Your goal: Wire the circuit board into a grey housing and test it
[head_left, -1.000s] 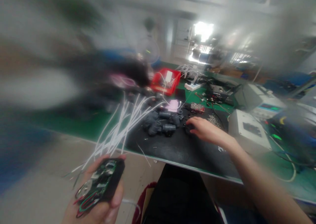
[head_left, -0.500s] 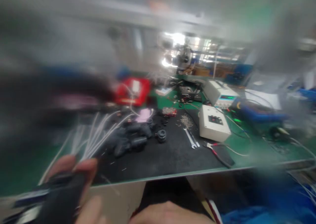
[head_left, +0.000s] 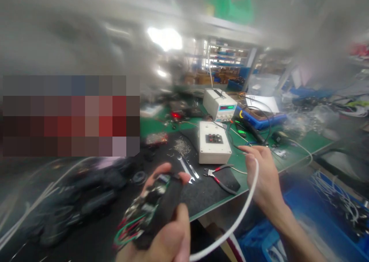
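Observation:
My left hand (head_left: 170,237) is wrapped round a black plastic housing (head_left: 165,202). Its open side shows a circuit board with green, red and black wires. My right hand (head_left: 263,173) is raised over the bench's front edge with its fingers pinched. A thick white cable (head_left: 240,219) curves up from below my left hand to the right fingers, where its end is hidden. A thin dark lead (head_left: 235,146) meets the right fingertips; whether they grip it is unclear. Just beyond stands a white box with black terminals (head_left: 215,148).
Pliers with red-black handles (head_left: 220,179), spanners (head_left: 186,169) and a pile of small metal pins (head_left: 181,146) lie on the black mat (head_left: 203,192). Behind are a lit power supply (head_left: 220,106) and a blue tray (head_left: 271,119). Blue bins (head_left: 305,200) stand lower right. Dark parts (head_left: 98,200) lie left.
My view has swung to the right. The left hand has lifted the housing, now showing its wired inside. My right hand has risen from low at the front, with the white cable at its fingers.

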A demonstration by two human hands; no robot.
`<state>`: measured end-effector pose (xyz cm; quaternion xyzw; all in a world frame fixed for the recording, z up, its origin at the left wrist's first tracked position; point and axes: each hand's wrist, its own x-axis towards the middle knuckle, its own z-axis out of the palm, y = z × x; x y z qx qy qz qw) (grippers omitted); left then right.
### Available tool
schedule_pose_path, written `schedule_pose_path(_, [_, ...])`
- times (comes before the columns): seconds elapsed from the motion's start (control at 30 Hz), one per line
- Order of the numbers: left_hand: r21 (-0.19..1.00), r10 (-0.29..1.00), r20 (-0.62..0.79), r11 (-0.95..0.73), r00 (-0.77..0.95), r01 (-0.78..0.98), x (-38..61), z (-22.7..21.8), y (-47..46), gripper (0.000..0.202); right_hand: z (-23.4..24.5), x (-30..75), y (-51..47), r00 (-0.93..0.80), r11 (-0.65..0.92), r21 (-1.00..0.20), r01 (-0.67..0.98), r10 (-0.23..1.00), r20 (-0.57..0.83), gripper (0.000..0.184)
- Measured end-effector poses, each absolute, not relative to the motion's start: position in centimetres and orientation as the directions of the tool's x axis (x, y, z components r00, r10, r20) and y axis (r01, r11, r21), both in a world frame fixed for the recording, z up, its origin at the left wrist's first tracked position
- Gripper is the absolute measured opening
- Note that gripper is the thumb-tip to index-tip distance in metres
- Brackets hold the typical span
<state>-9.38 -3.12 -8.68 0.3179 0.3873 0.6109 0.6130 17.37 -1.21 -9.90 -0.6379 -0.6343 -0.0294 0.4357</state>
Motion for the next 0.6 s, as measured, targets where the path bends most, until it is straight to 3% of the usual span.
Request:
schedule_pose_path(0.07, [0.877,0.992,-0.101,0.055,-0.071,-0.477,-6.2,-8.2,-1.7,0.084,-10.1,17.0,-0.4,0.331,0.237,-0.783,0.575,0.808,0.488,0.041])
schedule_pose_path(0.1, [0.889,0.99,-0.091,0.031,-0.11,-0.456,-4.8,-7.9,-1.0,0.08,-10.2,16.7,-0.2,0.363,0.279,-0.857,0.434,0.816,0.45,0.041])
schedule_pose_path(0.17, [0.933,0.982,-0.002,-0.065,-0.187,-0.354,-2.7,-7.5,0.6,0.073,-10.1,15.9,-0.1,0.41,0.378,-0.9,0.218,0.801,0.436,0.039])
schedule_pose_path(0.23, [0.965,0.981,0.082,-0.123,-0.178,-0.231,-1.6,-7.5,2.1,0.068,-10.0,15.6,0.1,0.441,0.456,-0.884,0.103,0.776,0.451,0.037])
schedule_pose_path(0.43, [0.977,0.99,0.131,-0.121,0.047,-0.178,-0.8,-8.9,4.6,0.065,-10.7,16.2,1.4,0.396,0.528,-0.843,0.103,0.756,0.522,0.036])
schedule_pose_path(0.6, [0.979,0.986,0.153,-0.142,0.065,-0.145,-0.3,-9.3,5.6,0.065,-10.6,16.7,2.4,0.386,0.49,-0.842,0.228,0.748,0.54,0.035])
